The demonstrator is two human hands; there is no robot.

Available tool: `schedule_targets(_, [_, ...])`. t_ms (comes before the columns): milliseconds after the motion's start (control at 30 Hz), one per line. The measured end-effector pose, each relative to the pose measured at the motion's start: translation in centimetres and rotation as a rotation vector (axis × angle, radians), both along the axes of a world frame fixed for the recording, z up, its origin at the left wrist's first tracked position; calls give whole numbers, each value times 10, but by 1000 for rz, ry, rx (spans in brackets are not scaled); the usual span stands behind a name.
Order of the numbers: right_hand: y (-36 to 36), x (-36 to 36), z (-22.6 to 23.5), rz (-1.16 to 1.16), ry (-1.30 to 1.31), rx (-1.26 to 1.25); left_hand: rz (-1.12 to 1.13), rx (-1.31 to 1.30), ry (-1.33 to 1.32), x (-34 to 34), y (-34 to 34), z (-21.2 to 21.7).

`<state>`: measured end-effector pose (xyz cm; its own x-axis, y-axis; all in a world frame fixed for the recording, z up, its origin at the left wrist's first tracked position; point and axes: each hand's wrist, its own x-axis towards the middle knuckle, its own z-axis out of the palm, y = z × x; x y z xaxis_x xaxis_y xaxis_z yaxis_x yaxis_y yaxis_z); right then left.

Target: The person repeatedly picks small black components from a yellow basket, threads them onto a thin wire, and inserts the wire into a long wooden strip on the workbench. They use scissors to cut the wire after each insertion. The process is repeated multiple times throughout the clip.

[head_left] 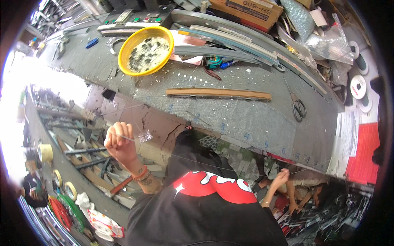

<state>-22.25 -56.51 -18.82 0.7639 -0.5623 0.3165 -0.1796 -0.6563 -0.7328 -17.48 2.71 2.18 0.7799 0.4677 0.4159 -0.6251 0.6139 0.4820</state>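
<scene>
A thin, pale strand (197, 159) runs across in front of my black top, and its exact kind is too fine to make out. At the left, my left hand (119, 143) is raised and closed round one part of it, with a short length sticking out past the fingers. Lower at the right, my right hand (280, 177) pinches the strand, which seems to run on beyond it towards the bench edge. Ahead of both hands, a long brown-topped strip (217, 94) lies on the grey workbench (254, 110).
A yellow bowl (170, 48) of small black and white pieces stands on the bench. Scissors (298, 107) lie at the right, metal profiles (242, 41) behind. Tape rolls (45, 152) and offcuts fill the left. Another person's hand (294, 207) shows low right beside piled strips.
</scene>
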Motion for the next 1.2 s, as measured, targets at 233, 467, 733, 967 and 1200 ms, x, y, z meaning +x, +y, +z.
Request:
schedule_targets(233, [37,-96,-183,673,793,87,165,-67,81,-31,-25,4])
schedule_targets(467, [-59,-149,-292,308,1022,197,366,-250,193,-72,2,-27])
schedule_targets(733, [-72,-75,-246,226,991,136,1118,2015,1350,-51,-44,-118])
schedule_targets(967, [115,11,-44,968,685,101,-314,1561,662,-24,-191,-155])
schedule_targets(1200, [182,15,88,1128,446,142,-646,1852,399,-27,-232,-141])
